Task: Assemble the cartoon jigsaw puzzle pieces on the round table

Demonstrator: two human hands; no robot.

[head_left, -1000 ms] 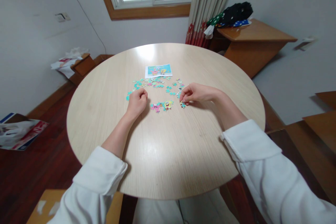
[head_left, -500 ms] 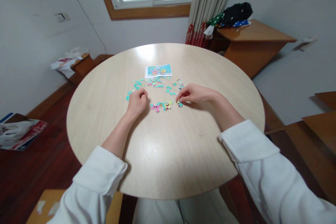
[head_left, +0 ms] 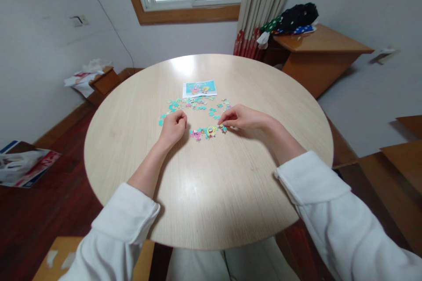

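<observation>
My right hand pinches a small jigsaw puzzle piece, green and yellow, just right of a joined strip of puzzle pieces. Pink and yellow cartoon figures show on that strip, which lies flat on the table. A small gap separates the held piece from it. My left hand rests curled in a fist on the table, left of the strip; nothing shows in it, though the inside of the fist is hidden. Beyond the hands, loose turquoise puzzle pieces lie scattered.
A printed picture card with the cartoon figures lies behind the loose pieces. Everything sits on a round pale wooden table. A wooden cabinet with cloths on top stands at the far right, beside a curtain.
My right hand has shifted slightly left with the puzzle piece, closer to the joined strip. My left hand has stayed in nearly the same place.
</observation>
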